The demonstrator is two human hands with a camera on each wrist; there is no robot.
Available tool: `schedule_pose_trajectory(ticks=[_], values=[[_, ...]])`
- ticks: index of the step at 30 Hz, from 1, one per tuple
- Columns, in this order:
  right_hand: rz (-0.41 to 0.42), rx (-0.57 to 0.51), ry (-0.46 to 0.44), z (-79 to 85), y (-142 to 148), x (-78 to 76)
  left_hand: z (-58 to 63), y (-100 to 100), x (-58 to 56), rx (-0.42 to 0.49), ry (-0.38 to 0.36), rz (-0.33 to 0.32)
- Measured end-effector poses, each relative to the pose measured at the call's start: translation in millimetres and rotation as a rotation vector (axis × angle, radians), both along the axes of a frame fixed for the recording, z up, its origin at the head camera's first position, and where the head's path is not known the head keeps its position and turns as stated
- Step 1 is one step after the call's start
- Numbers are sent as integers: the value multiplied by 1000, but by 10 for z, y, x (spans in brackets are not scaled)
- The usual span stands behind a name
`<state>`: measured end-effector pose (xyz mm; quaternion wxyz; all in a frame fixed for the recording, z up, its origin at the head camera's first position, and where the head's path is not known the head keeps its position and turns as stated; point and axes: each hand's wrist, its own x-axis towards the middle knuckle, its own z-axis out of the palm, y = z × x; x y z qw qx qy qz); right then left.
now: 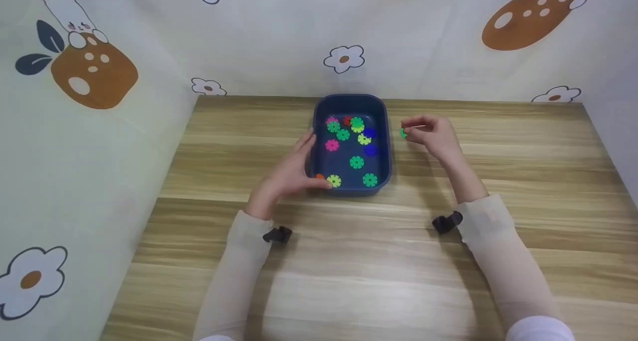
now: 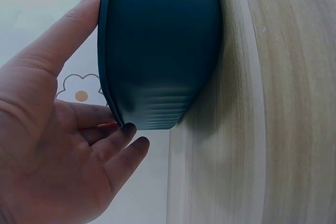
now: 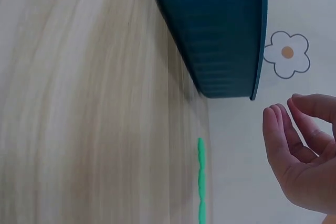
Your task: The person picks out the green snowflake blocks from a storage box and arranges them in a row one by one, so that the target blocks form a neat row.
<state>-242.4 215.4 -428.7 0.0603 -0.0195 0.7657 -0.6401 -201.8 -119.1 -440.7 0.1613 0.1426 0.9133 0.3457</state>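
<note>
A dark blue plastic bin stands on the table, with several notched plastic discs, such as a pink disc and a green disc, lying inside. My left hand grips the bin's left side, thumb over the near rim; in the left wrist view the bin's wall fills the middle, fingertips at its rim. To the right of the bin hovers my right hand, fingers loosely bent. Another green disc shows edge-on below that hand, apart from the fingers; fingertips partly hide it in the head view.
The wood-grain table runs back to a wall covering printed with flowers and rabbits, right behind the bin. A similar covering borders the left side. A small black device sits on the left wrist, a matching device on the right.
</note>
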Motion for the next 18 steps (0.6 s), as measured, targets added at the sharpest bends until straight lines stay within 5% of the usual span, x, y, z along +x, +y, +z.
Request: schedule_pose_trajectory(ticks=[18], values=[[46, 45, 45, 44, -382, 22, -8, -5, -16, 20, 13, -17]])
